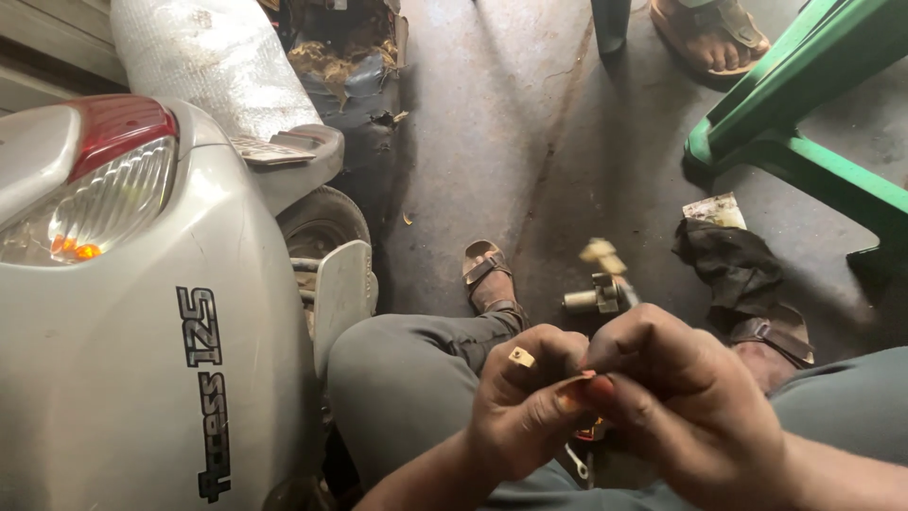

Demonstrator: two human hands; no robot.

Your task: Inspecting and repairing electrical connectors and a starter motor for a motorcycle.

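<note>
My left hand (pixel 525 402) and my right hand (pixel 681 397) meet low in the frame, above my knees. Both pinch a small metal part with a brass-coloured stub and a tan blurred tip (pixel 602 274) that sticks up above my fingers. The part's lower end is hidden between my fingers. A gold ring (pixel 521 358) sits on a finger of my left hand. A small red thing (pixel 591 431) shows under my hands; I cannot tell what it is.
The rear of a silver scooter (pixel 142 312) with its tail light (pixel 104 180) fills the left. My sandalled feet (pixel 487 279) rest on the concrete floor. A dark rag (pixel 728 260) lies at right, near a green plastic chair (pixel 804 85). Another person's sandalled foot (pixel 714 33) is at top.
</note>
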